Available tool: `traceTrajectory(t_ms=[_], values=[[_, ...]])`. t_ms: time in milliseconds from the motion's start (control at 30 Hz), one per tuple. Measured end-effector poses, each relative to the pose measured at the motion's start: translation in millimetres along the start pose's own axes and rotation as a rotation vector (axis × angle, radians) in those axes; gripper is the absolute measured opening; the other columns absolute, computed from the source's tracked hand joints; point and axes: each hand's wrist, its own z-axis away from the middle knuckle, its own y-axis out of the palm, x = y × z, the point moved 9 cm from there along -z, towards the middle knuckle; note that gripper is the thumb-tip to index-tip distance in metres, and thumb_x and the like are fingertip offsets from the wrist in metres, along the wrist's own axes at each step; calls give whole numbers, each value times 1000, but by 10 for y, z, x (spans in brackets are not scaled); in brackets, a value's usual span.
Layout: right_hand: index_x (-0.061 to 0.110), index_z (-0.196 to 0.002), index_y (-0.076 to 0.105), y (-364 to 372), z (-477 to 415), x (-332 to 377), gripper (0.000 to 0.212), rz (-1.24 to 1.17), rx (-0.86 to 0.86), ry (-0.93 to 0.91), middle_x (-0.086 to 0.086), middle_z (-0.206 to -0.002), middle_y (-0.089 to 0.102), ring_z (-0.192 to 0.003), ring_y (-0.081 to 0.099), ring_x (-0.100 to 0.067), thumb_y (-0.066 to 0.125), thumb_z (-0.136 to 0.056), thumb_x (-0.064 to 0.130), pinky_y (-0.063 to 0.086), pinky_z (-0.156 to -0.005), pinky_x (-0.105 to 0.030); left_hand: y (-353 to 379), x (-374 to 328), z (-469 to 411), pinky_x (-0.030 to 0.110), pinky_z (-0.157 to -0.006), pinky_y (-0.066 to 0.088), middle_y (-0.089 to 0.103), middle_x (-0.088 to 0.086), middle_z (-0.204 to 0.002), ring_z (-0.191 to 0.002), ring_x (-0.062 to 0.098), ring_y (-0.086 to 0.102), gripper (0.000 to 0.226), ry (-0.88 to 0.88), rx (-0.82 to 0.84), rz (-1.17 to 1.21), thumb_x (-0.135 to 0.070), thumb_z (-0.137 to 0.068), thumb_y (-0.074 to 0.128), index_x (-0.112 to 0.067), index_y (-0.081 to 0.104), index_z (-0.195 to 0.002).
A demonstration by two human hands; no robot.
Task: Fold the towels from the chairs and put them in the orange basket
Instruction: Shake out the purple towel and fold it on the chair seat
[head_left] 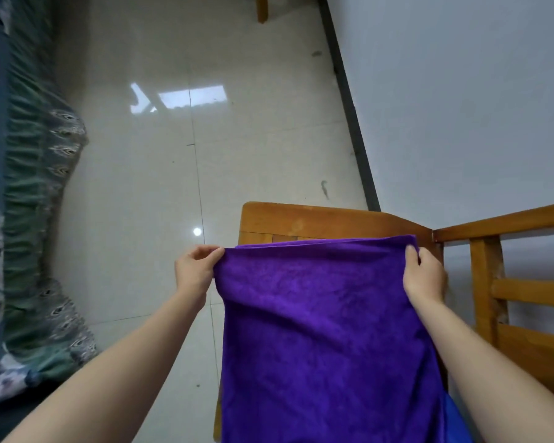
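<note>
Left hand (195, 269) pinches the top left corner of the purple towel (327, 330); right hand (424, 276) pinches the top right corner. Towel is held taut between them, hanging over the wooden chair (301, 219) seat. Step: spreading before the first fold. Next, likely: bring the corners together, edges aligned. Orange basket not in view.
</note>
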Motion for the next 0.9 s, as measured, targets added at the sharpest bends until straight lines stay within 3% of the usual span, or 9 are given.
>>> traceTrajectory(t_ms=[67,133,233,333,433,533,667,833,900], values=[[8,-76,48,35,-11,0,35,109,27,-36,-8,-76,50,-74,47,-23,33,-100,29,31,-56,-24,41,91,-69,16,-54,45,58,2,-75,-67,9,53,9,-32,3,3,-5,-84,65,-5,63,-93],[6,-95,54,38,-29,32,32,242,25,-93,-13,-95,53,-83,51,-26,35,-99,31,39,-67,-28,85,178,-124,18,-57,44,58,3,-76,-68,11,54,13,-69,22,4,-5,-84,65,-4,62,-97],[7,-122,49,6,-62,132,32,375,11,-143,-18,-120,48,-106,50,-33,44,-97,26,46,-80,-38,145,256,-195,22,-60,44,62,7,-81,-75,17,56,15,-107,82,-7,-5,-86,62,-1,62,-100],[8,-137,41,53,-90,287,45,527,38,-294,-18,-132,45,-117,46,-33,51,-94,17,46,-89,-42,269,330,-214,24,-61,44,62,11,-104,-83,16,57,19,-179,224,-42,-12,-91,57,-8,59,-110],[2,-137,43,217,-68,408,50,673,143,-508,-19,-133,49,-117,48,-36,56,-88,6,44,-93,-47,449,466,-163,29,-72,48,57,8,-123,-105,22,56,34,-339,415,16,-15,-96,47,-17,48,-130],[3,-138,42,238,-91,475,50,733,172,-554,-17,-132,50,-117,48,-34,53,-89,5,43,-94,-44,527,490,-120,29,-71,49,58,10,-126,-103,24,58,38,-395,465,65,-14,-97,42,-15,46,-135],[13,-142,34,252,-156,503,48,836,206,-516,-7,-132,48,-120,43,-25,45,-95,16,37,-99,-36,440,399,-140,35,-78,49,63,12,-111,-99,26,59,26,-282,395,-28,-13,-96,48,-10,59,-119],[13,-122,53,179,-171,492,29,877,208,-402,-8,-123,51,-117,43,-25,48,-94,19,37,-97,-36,351,226,-114,27,-63,46,62,6,-84,-73,16,56,18,-199,321,-41,-1,-90,55,-8,60,-105],[10,-114,58,102,-158,438,24,751,216,-308,-12,-119,52,-113,45,-27,53,-91,15,40,-91,-37,295,136,-87,27,-64,47,62,8,-83,-71,17,57,17,-160,282,-62,6,-86,56,-6,61,-98]])
